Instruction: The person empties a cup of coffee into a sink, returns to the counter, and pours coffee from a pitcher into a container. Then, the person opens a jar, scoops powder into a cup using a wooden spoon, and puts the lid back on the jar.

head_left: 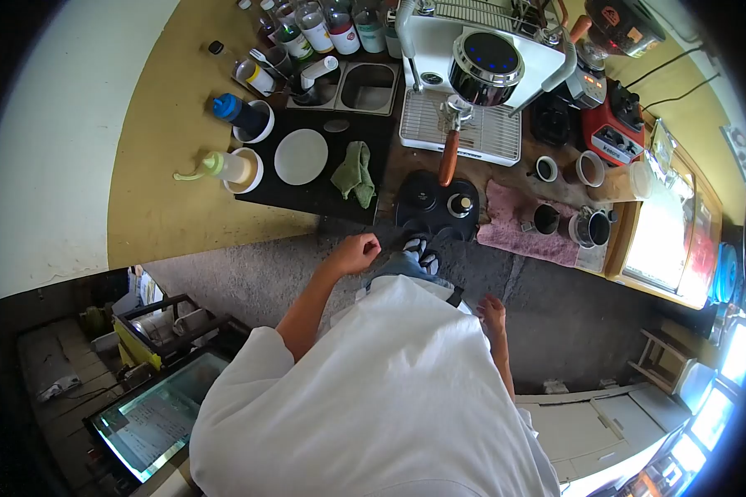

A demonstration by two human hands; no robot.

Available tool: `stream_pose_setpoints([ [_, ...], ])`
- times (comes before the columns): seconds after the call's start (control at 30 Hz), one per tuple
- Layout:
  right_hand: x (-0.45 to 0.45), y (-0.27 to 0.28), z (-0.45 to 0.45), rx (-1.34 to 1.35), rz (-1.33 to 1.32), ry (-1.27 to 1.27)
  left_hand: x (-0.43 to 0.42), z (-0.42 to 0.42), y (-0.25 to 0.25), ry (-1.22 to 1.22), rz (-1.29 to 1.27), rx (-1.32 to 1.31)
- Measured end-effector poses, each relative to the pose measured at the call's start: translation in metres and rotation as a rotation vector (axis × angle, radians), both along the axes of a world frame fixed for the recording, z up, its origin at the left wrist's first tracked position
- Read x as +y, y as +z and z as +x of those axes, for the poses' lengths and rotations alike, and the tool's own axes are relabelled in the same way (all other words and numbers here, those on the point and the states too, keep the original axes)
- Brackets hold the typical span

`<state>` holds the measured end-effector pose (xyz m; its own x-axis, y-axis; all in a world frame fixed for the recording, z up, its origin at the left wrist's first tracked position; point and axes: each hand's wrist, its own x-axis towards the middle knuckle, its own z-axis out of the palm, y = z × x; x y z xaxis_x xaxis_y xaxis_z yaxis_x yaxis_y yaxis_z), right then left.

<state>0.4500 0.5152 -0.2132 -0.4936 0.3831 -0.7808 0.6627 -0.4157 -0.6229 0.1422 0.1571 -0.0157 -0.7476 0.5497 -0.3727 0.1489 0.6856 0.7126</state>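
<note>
The left hand (358, 253), mid-frame, is loosely curled and looks empty; the right hand (491, 313), right of centre, seems half-closed (its grip I cannot tell). At upper centre, a brown-handled portafilter (449, 156) sits in the espresso machine (472, 87).

No wording can be read for certain, since the labels on the bottles (318, 31), the lettering on the red appliance (613, 132), the small display (588, 89) beside it and the orange emblem (611, 15) on the dark hopper (638, 31) are too small or blurred.
</note>
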Motion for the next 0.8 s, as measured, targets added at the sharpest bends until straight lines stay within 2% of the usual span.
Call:
stream_pose_setpoints([
  [0.1, 0.008, -0.034, 0.006, -0.019, 0.012, 0.156, -0.005, -0.004, -0.005, 0.046, -0.049, -0.026],
  [0.23, -0.009, 0.016, -0.016, -0.289, 0.307, 0.558, -0.006, -0.008, -0.011, 0.064, -0.048, -0.133],
  [0.3, -0.008, 0.022, -0.015, -0.325, 0.285, 0.587, -0.001, -0.01, -0.001, 0.067, -0.086, -0.247],
  [0.5, 0.019, 0.035, -0.004, -0.393, 0.133, 0.533, 0.026, 0.011, -0.001, -0.001, -0.065, -0.072],
  [0.57, 0.039, 0.045, 0.007, -0.431, 0.094, 0.523, 0.045, 0.02, 0.003, 0.016, -0.096, -0.092],
  [0.73, 0.111, 0.088, 0.018, -0.531, 0.082, 0.715, 0.125, 0.053, 0.023, -0.043, -0.146, -0.073],
  [0.8, 0.132, 0.075, 0.041, -0.433, 0.223, 0.812, 0.164, 0.069, 0.034, -0.066, -0.088, -0.094],
])
